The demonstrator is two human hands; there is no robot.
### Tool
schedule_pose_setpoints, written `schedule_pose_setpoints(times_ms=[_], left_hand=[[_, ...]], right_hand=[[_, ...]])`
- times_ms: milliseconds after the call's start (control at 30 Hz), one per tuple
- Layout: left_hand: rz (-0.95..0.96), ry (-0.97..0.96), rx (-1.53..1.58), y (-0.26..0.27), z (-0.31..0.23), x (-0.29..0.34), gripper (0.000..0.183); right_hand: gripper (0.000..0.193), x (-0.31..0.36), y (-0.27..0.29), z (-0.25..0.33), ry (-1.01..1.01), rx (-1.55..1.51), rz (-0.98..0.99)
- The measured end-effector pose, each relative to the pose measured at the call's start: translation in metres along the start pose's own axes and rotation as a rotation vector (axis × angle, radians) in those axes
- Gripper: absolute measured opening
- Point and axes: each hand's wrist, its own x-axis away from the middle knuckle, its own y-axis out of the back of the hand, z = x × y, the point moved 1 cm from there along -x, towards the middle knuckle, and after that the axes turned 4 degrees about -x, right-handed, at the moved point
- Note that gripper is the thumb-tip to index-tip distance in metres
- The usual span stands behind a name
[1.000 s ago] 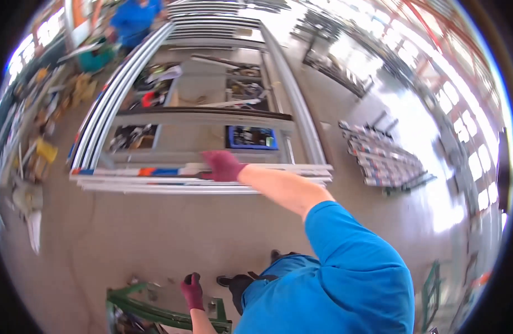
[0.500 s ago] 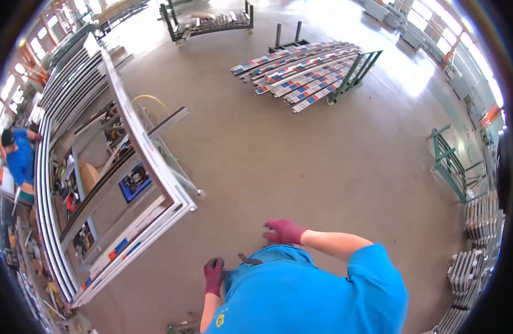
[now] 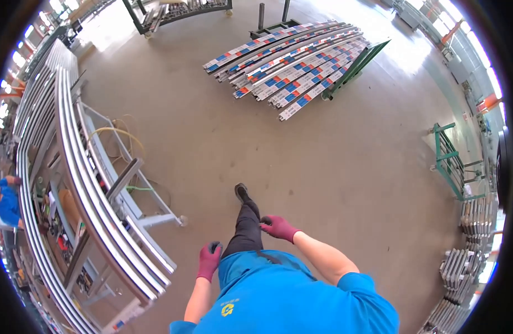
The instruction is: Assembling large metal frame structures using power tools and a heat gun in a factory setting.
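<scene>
My left hand (image 3: pixel 210 260) wears a maroon glove with dark fingertips and hangs beside my left hip. Its fingers are loosely curled, and I see nothing in them. A matching glove covers my right hand (image 3: pixel 280 227), held in front of my body near my dark trousers (image 3: pixel 246 231). That hand is loosely open and seems to hold nothing. Neither hand touches the long silver frame profiles (image 3: pixel 95 195) lying on the grey workbench (image 3: pixel 135 207) to my left. One dark shoe (image 3: pixel 242 191) shows ahead of my stepping leg.
Ahead, long profiles with blue and orange labels (image 3: pixel 292 69) rest on a green cart (image 3: pixel 356 69). A dark rack (image 3: pixel 184 21) stands at the far left, a green trolley (image 3: pixel 450 161) at right, near stacked metal parts (image 3: pixel 457 267). A co-worker (image 3: pixel 8 203) stands beyond the bench.
The bench and its profiles have shifted left in view, and the cart of labelled profiles looks nearer. My leg has swung forward into sight. Both hands stay without anything visible in them.
</scene>
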Motion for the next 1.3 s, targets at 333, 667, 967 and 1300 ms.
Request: schedule_pose_setpoints(times_ms=[333,667,967,1300], left_hand=[[-0.019,-0.119,0.058,0.036,-0.190,-0.326,0.037],[-0.117,0.322,-0.302,0.099,-0.202,-0.410,0.035],[0.327,0.733,-0.262,0.062,-0.225,-0.360,0.042],[-0.046,0.894,0.066,0.056,-0.414,-0.674,0.029]], right_hand=[[0.045,-0.240,0.279,-0.011,-0.410,-0.175,-0.261],[0.039,-0.633,0.482,0.046,-0.390,-0.783,-0.315],[0.063,-1.026,0.613,0.004,-0.661,-0.602,-0.750],[0.056,-1.063,0.625,0.038,-0.725,-0.177,-0.692]])
